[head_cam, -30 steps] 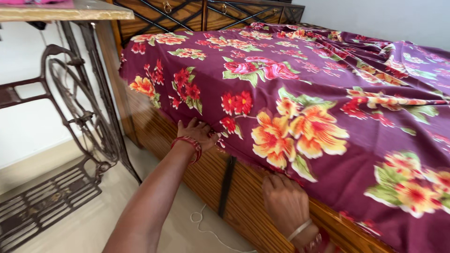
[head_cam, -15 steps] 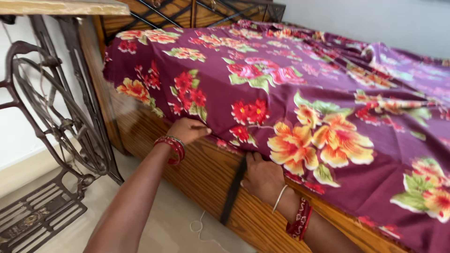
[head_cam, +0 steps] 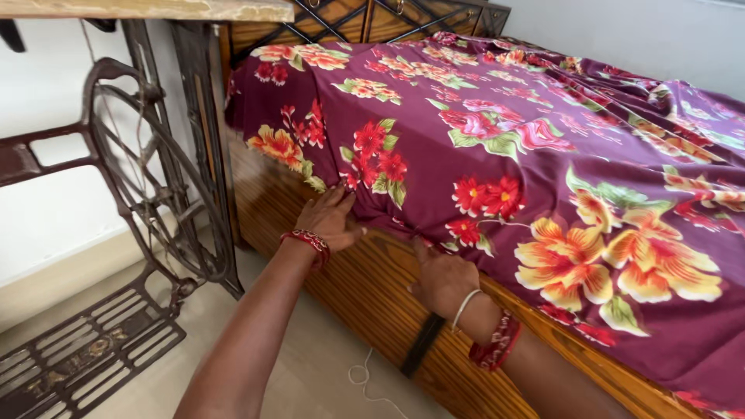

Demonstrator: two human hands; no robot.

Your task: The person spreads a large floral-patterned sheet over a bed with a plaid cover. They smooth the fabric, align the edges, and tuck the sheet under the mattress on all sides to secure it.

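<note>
Floral maroon bedsheet [head_cam: 497,147] over wooden bed frame [head_cam: 365,287]: left hand [head_cam: 332,219] and right hand [head_cam: 444,278], now closer together than before, press flat, open-fingered, tucking its hanging edge.

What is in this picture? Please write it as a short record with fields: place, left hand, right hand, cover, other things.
place: side of a wooden bed frame
left hand: left hand lies flat on the edge of the bedsheet, red bangles on the wrist
right hand: right hand presses the sheet edge against the frame, fingers bent
cover: maroon sheet with red and orange flowers, spread over the bed
other things: iron treadle sewing stand at left; white string on the floor; black strap on the frame
</note>
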